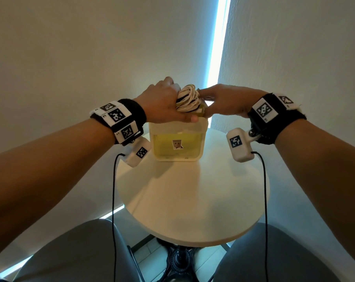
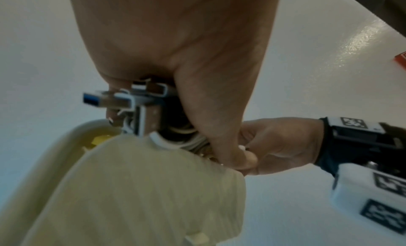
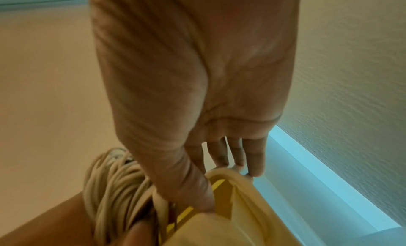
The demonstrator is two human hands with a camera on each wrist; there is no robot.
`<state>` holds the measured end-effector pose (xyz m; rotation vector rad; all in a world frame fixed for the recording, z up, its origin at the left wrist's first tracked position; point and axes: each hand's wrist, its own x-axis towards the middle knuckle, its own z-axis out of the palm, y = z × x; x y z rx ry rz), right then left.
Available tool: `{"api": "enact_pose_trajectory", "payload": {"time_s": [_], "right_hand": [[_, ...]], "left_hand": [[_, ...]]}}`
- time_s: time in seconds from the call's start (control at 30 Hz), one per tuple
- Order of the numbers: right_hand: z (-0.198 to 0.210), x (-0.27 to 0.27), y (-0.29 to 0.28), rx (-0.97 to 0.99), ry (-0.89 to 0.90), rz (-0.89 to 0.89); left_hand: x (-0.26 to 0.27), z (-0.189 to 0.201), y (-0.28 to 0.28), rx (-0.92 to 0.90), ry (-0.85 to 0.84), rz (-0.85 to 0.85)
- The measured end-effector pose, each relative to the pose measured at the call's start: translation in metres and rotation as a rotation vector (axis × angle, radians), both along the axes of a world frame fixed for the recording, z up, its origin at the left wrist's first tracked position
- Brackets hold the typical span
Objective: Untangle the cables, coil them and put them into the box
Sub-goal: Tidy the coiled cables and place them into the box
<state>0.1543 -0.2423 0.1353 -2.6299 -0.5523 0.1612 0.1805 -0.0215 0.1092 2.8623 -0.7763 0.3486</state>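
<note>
Item 1, bundle of coiled cables (image 1: 187, 99): cream-white strands with some black turns among them, wound into one compact hank. Held upright over the open top of the box, at its far edge, touching or just above the rim. In the left wrist view several plugs stick out from the bundle, one a USB plug (image 2: 103, 100) with a blue insert.

Item 2, box (image 1: 177, 137): pale cream, rounded corners, yellowish translucent front panel bearing a small sticker (image 1: 177, 144). Stands on the far part of the table.

Item 3, left hand (image 1: 164, 104): grip closed round the bundle of coiled cables, fingers wrapped over its left side, thumb lying along the near rim of the box.

Item 4, right hand (image 1: 229, 100): fingers extended, fairly straight. Fingertips (image 3: 256, 170) rest on the far right rim of the box; the thumb reaches down just beside the bundle. Grip open, holding nothing.

Item 5, table (image 1: 193, 200): round, cream-coloured top on a dark pedestal base.

Item 6, wrist bands (image 1: 119, 119): black, carrying white blocks with printed square markers, one on each wrist; a thin black lead hangs from each.
</note>
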Motion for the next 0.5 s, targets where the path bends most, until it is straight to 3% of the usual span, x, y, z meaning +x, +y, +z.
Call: {"api": "enact_pose_trajectory", "payload": {"time_s": [0.2, 0.5], "right_hand": [[0.0018, 0.007, -0.0058, 0.085, 0.124, 0.009], [-0.0076, 0.0074, -0.0032, -0.009, -0.1, -0.001]], "left_hand": [[-0.0054, 0.0082, -0.0053, 0.04, 0.031, 0.035], [-0.0106, 0.0097, -0.0082, 0.149, 0.01, 0.018]]}}
